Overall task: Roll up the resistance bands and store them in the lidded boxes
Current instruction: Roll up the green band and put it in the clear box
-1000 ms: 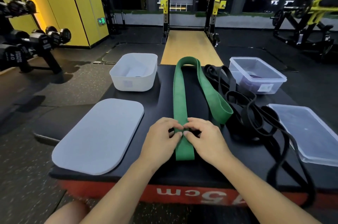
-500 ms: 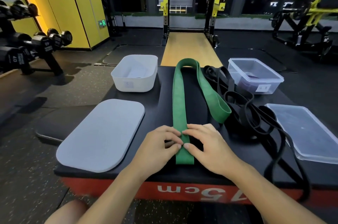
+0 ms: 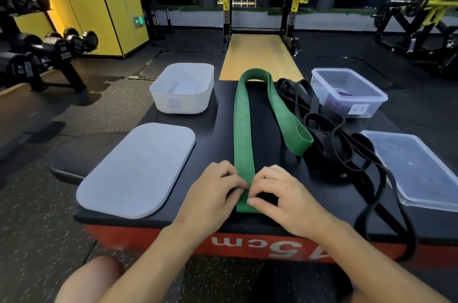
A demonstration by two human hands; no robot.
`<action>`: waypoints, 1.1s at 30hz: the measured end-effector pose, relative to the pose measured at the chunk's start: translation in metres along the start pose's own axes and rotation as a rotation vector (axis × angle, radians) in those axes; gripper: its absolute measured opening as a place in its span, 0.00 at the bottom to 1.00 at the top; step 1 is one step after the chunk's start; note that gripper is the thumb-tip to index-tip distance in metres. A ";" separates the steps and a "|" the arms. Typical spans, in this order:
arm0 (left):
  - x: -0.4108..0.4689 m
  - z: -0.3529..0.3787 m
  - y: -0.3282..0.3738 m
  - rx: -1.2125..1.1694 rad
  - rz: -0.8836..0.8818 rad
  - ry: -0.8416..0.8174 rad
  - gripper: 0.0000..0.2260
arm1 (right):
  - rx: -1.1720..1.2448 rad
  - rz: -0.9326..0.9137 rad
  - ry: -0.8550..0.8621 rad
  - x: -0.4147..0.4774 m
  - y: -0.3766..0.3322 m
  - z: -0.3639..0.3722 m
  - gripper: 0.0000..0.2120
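Hands: the left hand [image 3: 214, 192] and the right hand [image 3: 282, 197] both pinch the near end of the green band [image 3: 244, 129], fingertips meeting over it.
Progress: early, I judge. No coil shows yet, the black bands [image 3: 329, 134] lie untouched, and both boxes stand lidless.
Table [image 3: 213, 144]: black padded top, red side.
Green band: a wide, flat, matte rubber loop. It runs down the table's middle from the far edge to the hands, and its other run is folded back to the right.
Black bands: thin, tangled loops, one trailing over the near edge.
White lid [image 3: 138, 169]: opaque, flat, with rounded corners.
Clear lid [image 3: 416, 166]: a glossy plastic rectangle.
White box [image 3: 182, 104]: opaque, rounded, at the far left.
Clear box [image 3: 361, 110]: transparent, at the far right, with something dark inside.
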State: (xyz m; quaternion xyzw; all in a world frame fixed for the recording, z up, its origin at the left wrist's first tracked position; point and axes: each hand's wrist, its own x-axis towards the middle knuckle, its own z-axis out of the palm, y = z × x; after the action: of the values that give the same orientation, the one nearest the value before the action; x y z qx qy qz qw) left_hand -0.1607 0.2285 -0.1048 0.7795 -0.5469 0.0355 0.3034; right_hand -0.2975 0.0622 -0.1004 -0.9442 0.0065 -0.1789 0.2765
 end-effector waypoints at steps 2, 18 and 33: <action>-0.001 -0.003 -0.002 -0.022 0.024 -0.039 0.06 | -0.013 -0.036 0.010 -0.001 0.000 0.000 0.04; -0.017 -0.017 -0.007 -0.179 0.043 -0.135 0.08 | -0.137 -0.155 0.011 -0.012 -0.001 -0.003 0.12; -0.018 -0.015 -0.001 0.016 0.087 -0.175 0.07 | -0.182 -0.127 0.036 -0.013 -0.003 -0.002 0.11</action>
State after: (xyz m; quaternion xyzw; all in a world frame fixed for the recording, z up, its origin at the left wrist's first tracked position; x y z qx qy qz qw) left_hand -0.1630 0.2512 -0.0996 0.7574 -0.6045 -0.0152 0.2464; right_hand -0.3111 0.0654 -0.1014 -0.9605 -0.0321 -0.2118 0.1775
